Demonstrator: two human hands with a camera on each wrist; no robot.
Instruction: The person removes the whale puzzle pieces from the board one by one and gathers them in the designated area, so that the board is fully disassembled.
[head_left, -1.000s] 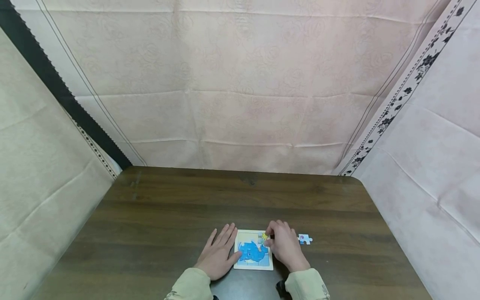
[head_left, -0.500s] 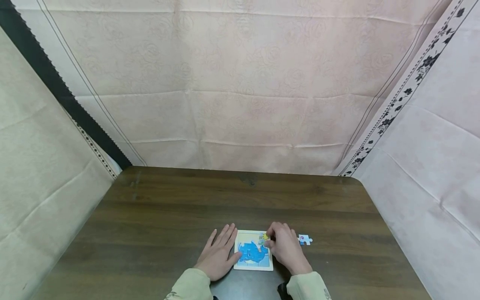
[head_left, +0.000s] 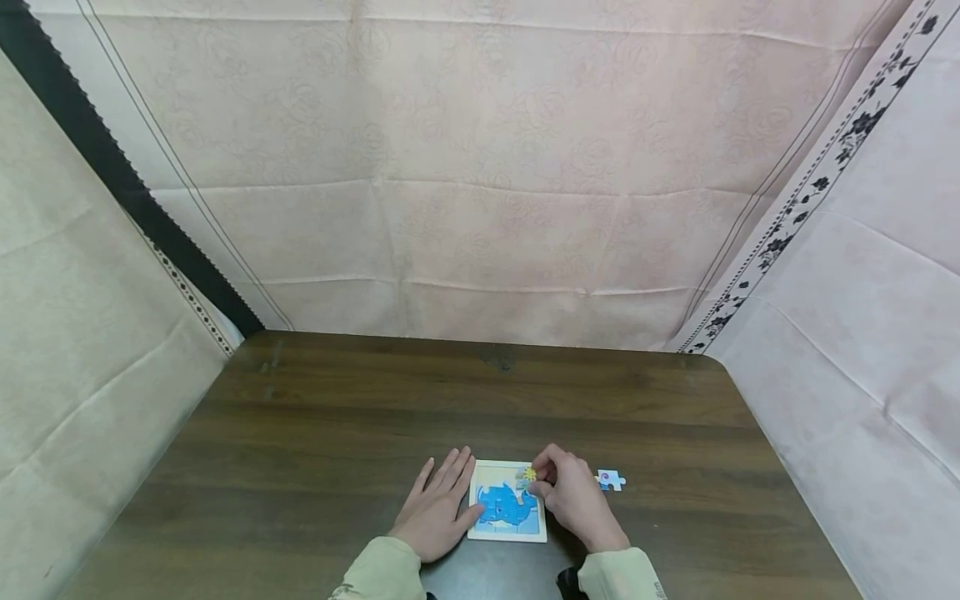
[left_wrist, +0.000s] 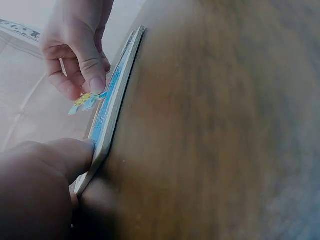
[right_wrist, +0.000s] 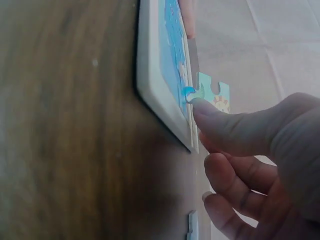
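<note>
A pale-framed puzzle board [head_left: 507, 537] with a blue whale picture lies near the table's front. My right hand [head_left: 577, 498] pinches a puzzle piece [head_left: 529, 473] with a yellow sun on it over the board's upper right corner; in both wrist views the piece [left_wrist: 82, 101] [right_wrist: 220, 95] is tilted, partly raised above the board. My left hand [head_left: 435, 510] lies flat at the board's left side, fingers straight, its thumb on the frame's left edge. The left wrist view shows that thumb [left_wrist: 75, 155] pressing on the board [left_wrist: 112, 120].
A loose blue and white puzzle piece [head_left: 611, 479] lies on the wooden table [head_left: 360, 400] just right of my right hand. Pale cloth [head_left: 480, 167] hangs behind the table and along both sides.
The right hand and the sun piece have shifted and tilted slightly at the board's upper right corner. The left hand stays where it was.
</note>
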